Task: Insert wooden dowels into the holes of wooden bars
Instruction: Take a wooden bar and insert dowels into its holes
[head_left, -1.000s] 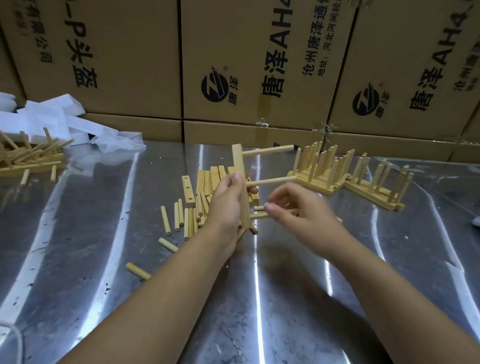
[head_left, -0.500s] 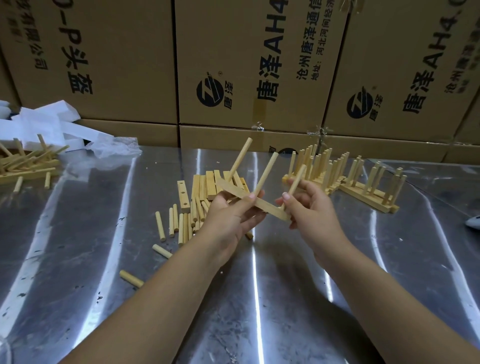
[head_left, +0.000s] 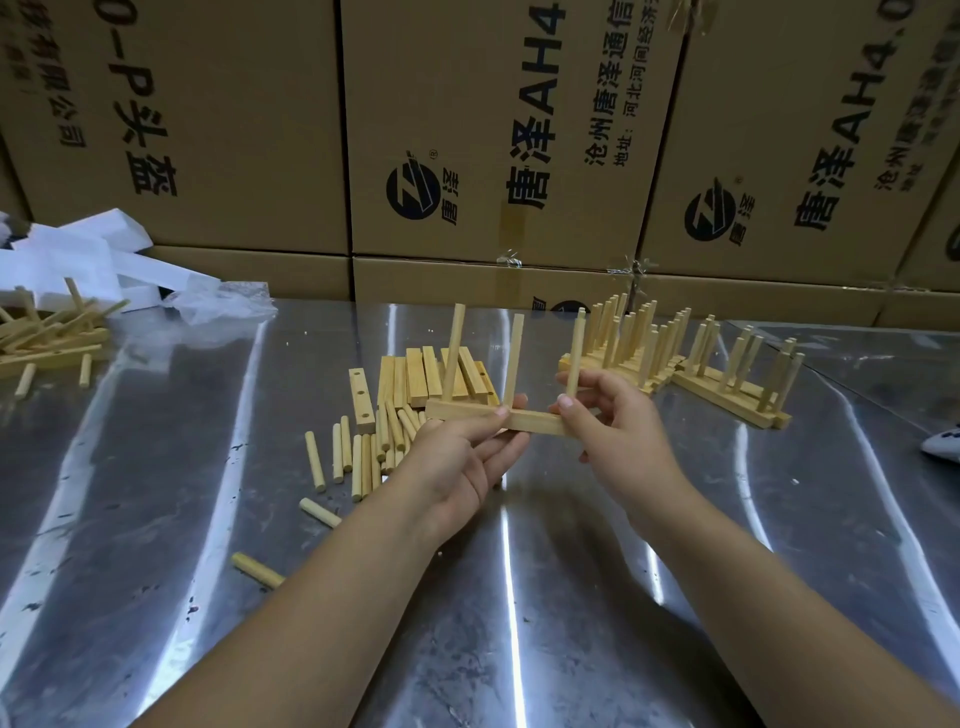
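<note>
I hold a wooden bar (head_left: 535, 420) level above the metal table, with three dowels standing upright in it. My left hand (head_left: 462, 457) grips the bar from below near its middle, thumb on its front face. My right hand (head_left: 618, 431) pinches the rightmost dowel (head_left: 575, 353) at its base, by the bar's right end. Behind my left hand lie a stack of bare bars (head_left: 431, 376) and several loose dowels (head_left: 358, 457).
Finished bars with upright dowels (head_left: 675, 358) stand in rows at the right back. More wooden pieces (head_left: 47, 338) and white wrapping (head_left: 78, 260) lie at the far left. Stray dowels (head_left: 257, 569) rest near my left forearm. Cardboard boxes (head_left: 467, 130) wall off the back.
The bar has turned from upright, dowels pointing right, to level with the dowels pointing up. My right hand has come to the third dowel at the bar's right end.
</note>
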